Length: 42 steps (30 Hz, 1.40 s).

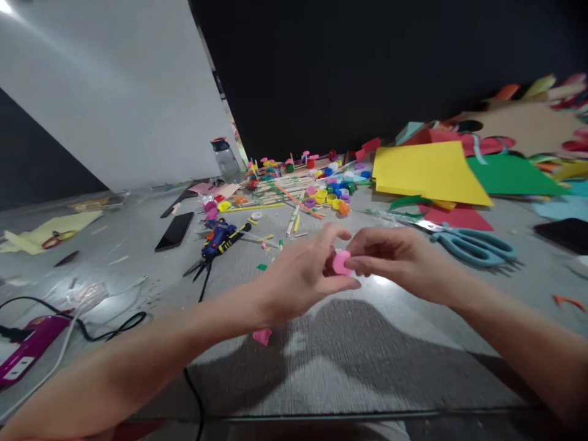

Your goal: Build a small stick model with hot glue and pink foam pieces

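Note:
Above the middle of the table, a small round pink bottle cap is pinched between the thumb and fingers of my right hand. My left hand surrounds the cap from the other side. Its thumb stretches below the cap and its index finger arches above, apart from each other. Its other fingers are partly hidden behind the cap, so any touch there is unclear. A crumpled pink scrap lies on the table below my left wrist.
A blue glue gun with a trailing cord and a black phone lie left. Coloured caps and sticks are heaped behind my hands. Teal-handled scissors and yellow paper lie right. A purple power strip is at far left.

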{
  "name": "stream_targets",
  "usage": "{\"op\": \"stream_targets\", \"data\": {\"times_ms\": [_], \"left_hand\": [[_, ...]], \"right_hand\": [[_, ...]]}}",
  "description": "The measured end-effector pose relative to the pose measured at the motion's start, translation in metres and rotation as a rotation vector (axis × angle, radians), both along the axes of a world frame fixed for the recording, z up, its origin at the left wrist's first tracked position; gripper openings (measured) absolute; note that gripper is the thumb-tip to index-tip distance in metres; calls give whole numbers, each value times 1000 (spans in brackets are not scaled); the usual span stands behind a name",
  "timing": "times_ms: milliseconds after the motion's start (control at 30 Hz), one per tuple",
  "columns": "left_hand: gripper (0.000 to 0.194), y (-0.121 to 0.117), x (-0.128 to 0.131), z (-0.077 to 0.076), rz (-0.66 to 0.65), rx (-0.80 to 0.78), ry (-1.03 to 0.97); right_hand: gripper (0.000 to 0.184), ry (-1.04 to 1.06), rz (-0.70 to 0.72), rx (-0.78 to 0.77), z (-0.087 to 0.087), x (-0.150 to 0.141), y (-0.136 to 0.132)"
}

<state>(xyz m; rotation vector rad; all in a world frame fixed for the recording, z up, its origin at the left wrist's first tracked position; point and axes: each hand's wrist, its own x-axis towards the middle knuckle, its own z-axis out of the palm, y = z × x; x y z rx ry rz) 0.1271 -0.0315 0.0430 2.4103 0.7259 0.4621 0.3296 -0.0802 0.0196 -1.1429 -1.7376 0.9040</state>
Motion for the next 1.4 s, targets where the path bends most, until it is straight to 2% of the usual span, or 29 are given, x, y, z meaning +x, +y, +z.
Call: {"op": "stream_targets", "data": {"times_ms": [133,200,267,367,467,567,667,767,900,1033,1133,1400], "left_hand": [[24,27,1,20,37,130,-54],[19,47,3,26,35,163,-7],[21,67,6,28,0,75,111],[22,87,14,27,-38,-52,197],[20,91,23,25,-81,-91,188],[21,86,31,24,-141,-100,232],[19,83,36,21,-155,-90,256],[20,85,38,17,-101,-98,250],[22,88,37,15,-16,-151,300],[30,90,37,14,-35,-130,340],[33,97,36,10,-48,-132,363],[35,124,38,5,-142,-236,539]], "right_hand": [[34,188,-143,-157,-6,17,14],[36,256,-194,-222,-10,25,23],[36,280,-203,-244,-12,30,30],[33,181,-130,-265,-8,35,39],[28,45,-26,-301,0,36,46],[27,31,15,-292,4,33,52],[32,61,-9,-273,-2,31,56],[36,104,-40,-314,-12,32,57],[34,78,32,-428,-21,35,56],[34,110,39,-485,-22,36,57],[39,104,40,-529,-20,35,58],[38,36,29,-575,-20,28,59]]}}
